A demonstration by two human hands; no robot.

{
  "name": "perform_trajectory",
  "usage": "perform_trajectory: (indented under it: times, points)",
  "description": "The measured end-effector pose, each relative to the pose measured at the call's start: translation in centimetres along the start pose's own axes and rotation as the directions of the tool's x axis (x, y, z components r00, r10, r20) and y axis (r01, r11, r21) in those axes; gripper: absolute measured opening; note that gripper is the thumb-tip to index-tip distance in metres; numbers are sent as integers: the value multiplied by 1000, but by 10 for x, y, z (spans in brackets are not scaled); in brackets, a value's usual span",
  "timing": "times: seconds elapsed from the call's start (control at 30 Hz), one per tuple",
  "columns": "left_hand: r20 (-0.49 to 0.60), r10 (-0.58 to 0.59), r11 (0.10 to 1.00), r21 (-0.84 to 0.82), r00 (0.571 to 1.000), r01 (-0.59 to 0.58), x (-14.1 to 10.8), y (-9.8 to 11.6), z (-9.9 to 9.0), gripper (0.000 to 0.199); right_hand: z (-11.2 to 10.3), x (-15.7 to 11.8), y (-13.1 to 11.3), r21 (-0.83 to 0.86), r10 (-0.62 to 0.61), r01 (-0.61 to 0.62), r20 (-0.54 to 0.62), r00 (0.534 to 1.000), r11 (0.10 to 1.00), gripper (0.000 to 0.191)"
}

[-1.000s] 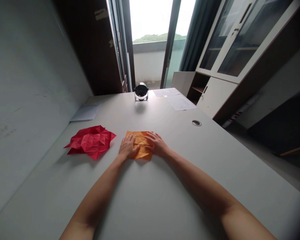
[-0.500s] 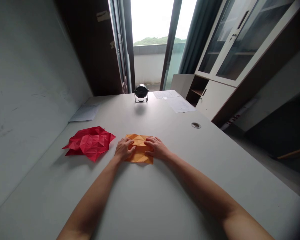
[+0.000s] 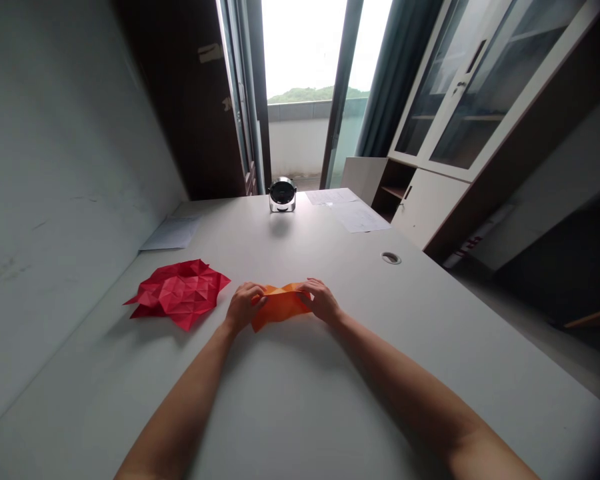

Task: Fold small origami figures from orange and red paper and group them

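Note:
A creased sheet of orange paper is held at its two sides, its near part tilted up off the white table. My left hand pinches the left side between thumb and fingers. On the right side, my right hand grips the sheet in the same way. Fingers cover parts of both side edges. To the left of my left hand, and apart from it, lies a red folded paper with many creases and pointed corners.
A round black device on a metal stand stands at the table's far end. White sheets lie at the far right, and more papers lie by the left wall. A round cable hole is on the right.
The orange paper lay flatter under both hands; now its near part is raised and it is pinched at the sides. The red paper stays in place. The view has tilted slightly up.

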State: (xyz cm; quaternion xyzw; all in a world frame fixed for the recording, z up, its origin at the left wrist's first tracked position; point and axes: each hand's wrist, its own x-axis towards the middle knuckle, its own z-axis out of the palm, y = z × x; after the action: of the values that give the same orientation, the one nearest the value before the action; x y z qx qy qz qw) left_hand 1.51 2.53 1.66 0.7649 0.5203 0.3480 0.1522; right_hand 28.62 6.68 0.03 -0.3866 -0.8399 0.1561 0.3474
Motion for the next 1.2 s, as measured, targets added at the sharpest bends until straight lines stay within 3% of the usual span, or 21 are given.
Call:
perform_trajectory:
  times: [0.23, 0.4, 0.47, 0.53, 0.63, 0.7, 0.8, 0.9, 1.0, 1.1, 1.2]
  points:
    - [-31, -198, 876, -455, 980, 163, -2, 0, 1, 33, 2, -3, -5, 372, 296, -226, -141, 945, 900, 33]
    - [-11, -371, 672, -693, 929, 261, 1, -8, 11, 40, 9, -2, -2, 543, 372, -245, -136, 918, 803, 33]
    - [4, -398, 641, -714, 917, 281, 2, -14, 14, 41, 11, -2, 0, 541, 379, -256, -128, 916, 801, 34]
    - [-3, -400, 693, -656, 916, 300, 1, -19, 14, 39, 11, -2, 2, 477, 387, -286, -127, 913, 831, 32]
    - [-90, -379, 867, -382, 921, 320, 0, -21, 9, 30, 9, -2, 7, 254, 399, -361, -114, 910, 897, 28]
    - [-178, -306, 949, -137, 935, 285, -1, -13, 4, 23, 8, 0, 9, 66, 382, -376, -124, 916, 924, 26]
    - [-215, -131, 970, 175, 968, 170, -2, 8, 2, 25, 8, 2, 11, -139, 337, -353, -129, 933, 925, 23]
    - [-29, -13, 946, 322, 999, 22, -3, 28, 10, 27, 10, 2, 12, -258, 337, -351, -97, 936, 900, 22]
    - [172, 67, 930, 346, 983, -124, -7, 32, 23, 30, 10, 1, 11, -335, 340, -351, -93, 936, 875, 22]
    - [266, 35, 923, 361, 963, -133, -10, 20, 34, 45, 7, 0, 7, -373, 274, -293, -103, 956, 880, 44]
    - [315, 5, 918, 375, 949, -129, -11, 6, 37, 52, 5, 0, -1, -391, 112, -114, -28, 993, 913, 51]
